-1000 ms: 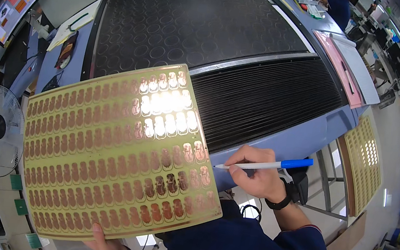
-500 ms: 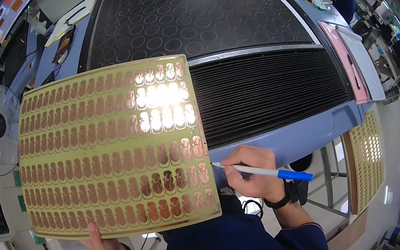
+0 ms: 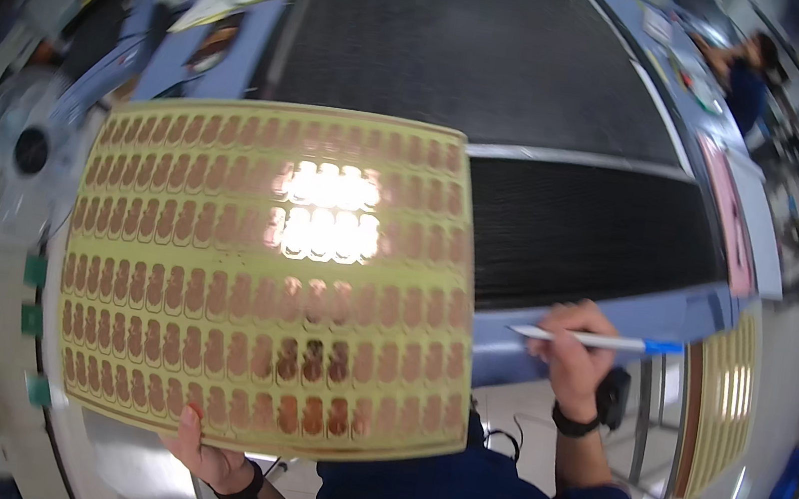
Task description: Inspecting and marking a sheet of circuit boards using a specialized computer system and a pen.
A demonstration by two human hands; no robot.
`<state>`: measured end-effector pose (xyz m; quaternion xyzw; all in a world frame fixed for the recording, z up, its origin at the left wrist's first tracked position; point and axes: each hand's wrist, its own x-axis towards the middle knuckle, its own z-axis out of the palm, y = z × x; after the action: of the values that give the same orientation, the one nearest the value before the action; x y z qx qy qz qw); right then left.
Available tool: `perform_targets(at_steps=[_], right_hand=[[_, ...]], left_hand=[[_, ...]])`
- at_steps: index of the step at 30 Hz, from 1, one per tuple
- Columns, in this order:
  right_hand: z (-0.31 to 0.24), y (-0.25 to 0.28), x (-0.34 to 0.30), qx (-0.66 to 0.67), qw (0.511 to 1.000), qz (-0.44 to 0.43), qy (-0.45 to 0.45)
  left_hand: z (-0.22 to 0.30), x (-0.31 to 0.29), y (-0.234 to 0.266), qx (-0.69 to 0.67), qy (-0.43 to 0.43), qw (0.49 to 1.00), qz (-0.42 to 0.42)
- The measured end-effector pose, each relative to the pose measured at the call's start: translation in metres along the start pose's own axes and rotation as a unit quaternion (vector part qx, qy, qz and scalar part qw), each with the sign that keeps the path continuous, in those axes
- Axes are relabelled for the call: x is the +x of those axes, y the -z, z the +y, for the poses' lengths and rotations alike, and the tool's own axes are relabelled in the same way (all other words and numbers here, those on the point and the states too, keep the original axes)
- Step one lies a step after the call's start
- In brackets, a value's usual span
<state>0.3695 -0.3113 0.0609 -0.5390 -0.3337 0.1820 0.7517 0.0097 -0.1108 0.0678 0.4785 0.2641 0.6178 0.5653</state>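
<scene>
A large yellow-green circuit board panel (image 3: pixel 246 268) with rows of small copper shapes is held up in front of me. My left hand (image 3: pixel 209 454) grips its lower edge, the thumb on the face and the other fingers hidden behind. Bright glare lies over the upper middle rows. To the right of the panel, my right hand (image 3: pixel 575 358) pinches a white marker pen (image 3: pixel 599 341) with a blue end. The pen's tip points left toward the panel's right edge and stands apart from it.
Behind the panel is a blue-grey machine with a black ribbed bed (image 3: pixel 592 240). More panels (image 3: pixel 724 403) stand upright at the right. A fan (image 3: pixel 29 150) is at the left. Another person (image 3: pixel 746 83) is at the far right. Pink and white papers (image 3: pixel 732 213) lie on the machine's right side.
The panel has turned to sit more level and moved right in view. My right hand with the pen has shifted right, away from the panel's edge. The view has swung.
</scene>
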Motion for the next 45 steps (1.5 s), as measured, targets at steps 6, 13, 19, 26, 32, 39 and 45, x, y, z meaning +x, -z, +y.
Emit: perform_targets(at_steps=[6, 13, 19, 26, 32, 39, 45], right_hand=[[0.009, -0.002, 0.004, -0.045, 0.998, 0.011, 0.052], [0.013, 0.003, 0.003, -0.032, 0.997, 0.067, 0.016], [0.008, -0.001, 0.006, -0.015, 0.998, 0.057, 0.035], [-0.02, 0.082, -0.016, 0.044, 0.927, 0.359, 0.099], [-0.037, 0.317, -0.08, -0.586, 0.637, 0.501, 0.021], [0.006, 0.439, -0.218, -0.734, 0.445, 0.385, -0.339], [0.039, 0.402, -0.266, -0.776, 0.417, 0.433, -0.188]], left_hand=[[0.068, -0.054, 0.114, -0.157, -0.046, 0.986, 0.042], [0.005, -0.178, 0.263, -0.024, -0.068, 0.907, 0.415], [-0.087, -0.161, 0.37, 0.548, 0.312, 0.682, 0.37], [-0.123, -0.156, 0.424, 0.803, 0.323, 0.499, 0.046], [-0.128, -0.061, 0.344, 0.821, -0.035, 0.554, 0.133], [-0.061, 0.076, 0.144, 0.513, -0.236, 0.811, 0.15], [-0.024, 0.119, 0.019, 0.22, -0.203, 0.953, 0.04]])
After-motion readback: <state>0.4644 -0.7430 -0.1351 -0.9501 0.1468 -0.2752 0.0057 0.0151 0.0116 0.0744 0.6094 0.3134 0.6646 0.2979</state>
